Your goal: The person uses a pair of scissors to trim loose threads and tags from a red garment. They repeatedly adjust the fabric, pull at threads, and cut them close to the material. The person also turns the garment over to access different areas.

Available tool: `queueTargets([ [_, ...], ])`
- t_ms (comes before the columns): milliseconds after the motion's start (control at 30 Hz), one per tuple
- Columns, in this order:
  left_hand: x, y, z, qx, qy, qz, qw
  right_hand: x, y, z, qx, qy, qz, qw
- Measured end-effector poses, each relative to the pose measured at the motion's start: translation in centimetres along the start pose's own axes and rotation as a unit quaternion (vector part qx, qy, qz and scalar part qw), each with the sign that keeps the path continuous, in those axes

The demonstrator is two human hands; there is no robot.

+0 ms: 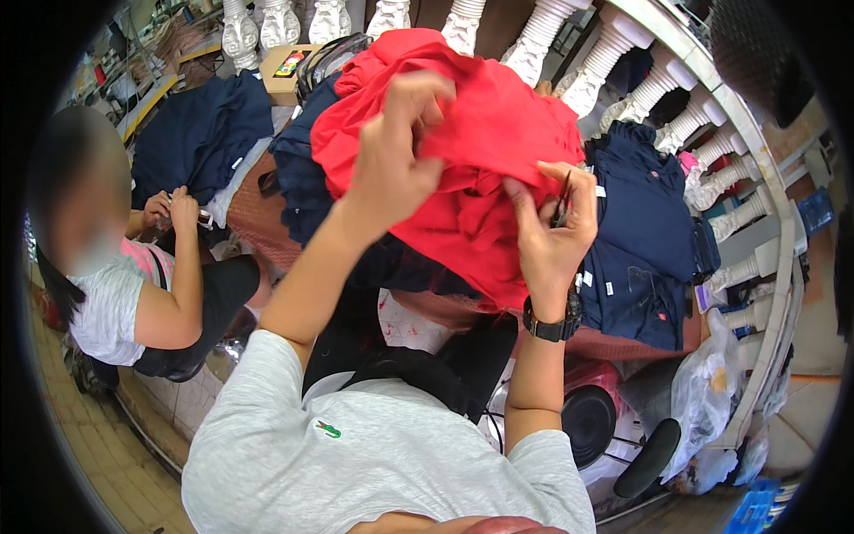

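Fingers of left hand pinching soft crumpled red garment, right hand gripping small dark snips.

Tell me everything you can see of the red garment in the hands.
The red garment is soft, plain knit-looking cloth, bunched and creased, held up over the navy clothes. The left hand grips its upper folds; the right hand, holding a small dark tool, pinches its right edge. Its full shape is hidden.

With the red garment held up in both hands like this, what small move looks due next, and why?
Probably bring the small dark tool in the right hand onto the red garment: the left hand bunches the cloth, and the tool sits right against it.
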State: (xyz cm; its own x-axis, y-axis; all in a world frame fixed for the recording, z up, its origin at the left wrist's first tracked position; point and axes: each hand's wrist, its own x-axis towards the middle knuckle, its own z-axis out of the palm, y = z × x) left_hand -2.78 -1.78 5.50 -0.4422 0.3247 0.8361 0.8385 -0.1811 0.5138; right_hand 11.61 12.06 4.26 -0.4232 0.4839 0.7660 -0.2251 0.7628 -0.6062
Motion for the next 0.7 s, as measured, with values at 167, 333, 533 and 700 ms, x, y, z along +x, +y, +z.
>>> queueTargets([
  [167,9.2,-4.6,-4.8,-0.272,0.19,-0.094,0.939,-1.1,-0.8,-2.5,0.03,-0.051,0.046,0.997],
  [333,15.3,-26.2,-21.6,-0.07,0.143,-0.143,0.977,-0.5,2.8,-4.8,0.054,0.036,0.118,0.991],
  [533,10.1,-8.2,-4.1,0.3,0.063,0.112,0.945,1.9,10.1,-6.4,-0.136,0.016,0.142,0.98],
  [700,4.8,-3.1,8.5,0.104,-0.327,0.085,0.936,7.0,15.1,-1.9,-0.194,-0.049,0.16,0.967],
])
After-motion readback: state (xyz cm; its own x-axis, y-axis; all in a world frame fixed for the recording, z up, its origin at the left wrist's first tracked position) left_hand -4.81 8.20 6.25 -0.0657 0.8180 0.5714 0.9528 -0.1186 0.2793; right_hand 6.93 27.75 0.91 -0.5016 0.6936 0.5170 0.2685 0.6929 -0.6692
